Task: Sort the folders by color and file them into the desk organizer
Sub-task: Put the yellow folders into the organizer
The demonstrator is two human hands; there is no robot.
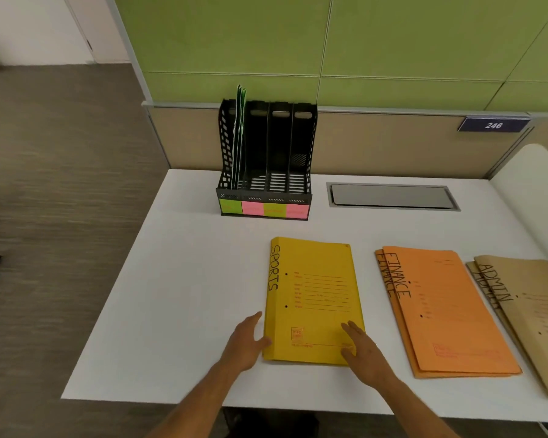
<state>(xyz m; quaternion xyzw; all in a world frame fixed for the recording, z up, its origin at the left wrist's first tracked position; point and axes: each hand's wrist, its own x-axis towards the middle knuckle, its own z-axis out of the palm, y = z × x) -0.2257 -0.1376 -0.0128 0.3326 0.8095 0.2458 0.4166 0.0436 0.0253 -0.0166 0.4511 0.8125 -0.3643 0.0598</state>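
A yellow folder marked SPORTS [314,292] lies flat on the white desk [178,295]. My left hand [246,339] touches its lower left edge with the fingers fairly straight. My right hand [361,346] lies flat on its lower right corner. To the right lies a stack of orange folders marked FINANCE [446,311], and beyond it brown folders marked ADMIN [529,317]. The black desk organizer [266,165] stands at the back with green folders [239,134] upright in its leftmost slot. Its other slots show nothing inside.
Coloured sticky notes [263,210] run along the organizer's front. A grey cable hatch [391,196] is set into the desk at the back right. A green partition wall [329,49] rises behind. Carpeted floor [60,184] lies left of the desk.
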